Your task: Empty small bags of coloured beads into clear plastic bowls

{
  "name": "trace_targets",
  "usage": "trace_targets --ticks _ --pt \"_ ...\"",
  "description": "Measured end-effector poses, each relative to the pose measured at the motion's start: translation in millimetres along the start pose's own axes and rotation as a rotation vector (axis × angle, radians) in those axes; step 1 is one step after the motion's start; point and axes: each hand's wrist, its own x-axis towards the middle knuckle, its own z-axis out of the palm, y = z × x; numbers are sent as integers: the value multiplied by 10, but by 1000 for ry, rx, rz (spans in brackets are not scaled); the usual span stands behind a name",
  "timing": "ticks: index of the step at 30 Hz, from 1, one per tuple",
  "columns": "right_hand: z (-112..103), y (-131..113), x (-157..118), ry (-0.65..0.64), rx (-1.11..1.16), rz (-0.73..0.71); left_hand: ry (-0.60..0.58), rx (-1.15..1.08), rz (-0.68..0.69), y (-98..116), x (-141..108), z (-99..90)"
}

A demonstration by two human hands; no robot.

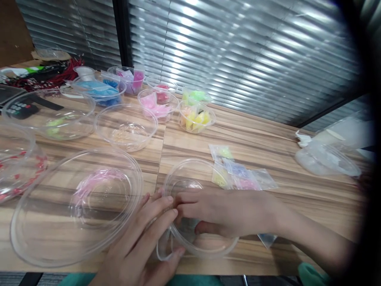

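A clear plastic bowl point(208, 252) stands near the table's front edge. My left hand point(143, 242) rests against its left rim, fingers reaching over the edge and thumb low, around a small clear curved piece point(163, 250) at the bowl's side. Into the same bowl dips my right hand point(220, 210), its fingers bent and closed; whatever lies between them is hidden. Just behind the bowl several small clear bags with yellow, blue and pink contents point(238, 174) lie flat. A bluish bag point(268, 239) peeks out under my right forearm.
To the left is a large clear bowl with pink pieces point(101, 190), beside a bowl with red pieces point(20, 174). Tubs of blue point(101, 91), pink point(157, 105) and yellow point(196, 119) bags stand behind. A clear container point(326, 159) lies at right, before the window blinds.
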Motion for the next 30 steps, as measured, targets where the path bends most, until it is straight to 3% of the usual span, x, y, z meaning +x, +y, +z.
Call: trace_targets --ticks 9,13,19,23,26,30 --pt "142 -139 33 69 -279 -69 -43 -149 -101 -5 -13 -13" --pt "213 -63 73 62 -224 -13 -99 -241 -152 -5 -22 -49" --pt "169 -43 45 119 -23 85 -83 -309 -141 -29 -23 -88" --pt "45 -186 -17 360 176 155 -99 -360 -192 -26 -10 -107" --pt "10 -370 -12 614 304 92 -122 -389 -223 -10 6 -128" --pt "115 -549 89 689 270 -84 -156 -424 -214 -6 8 -140"
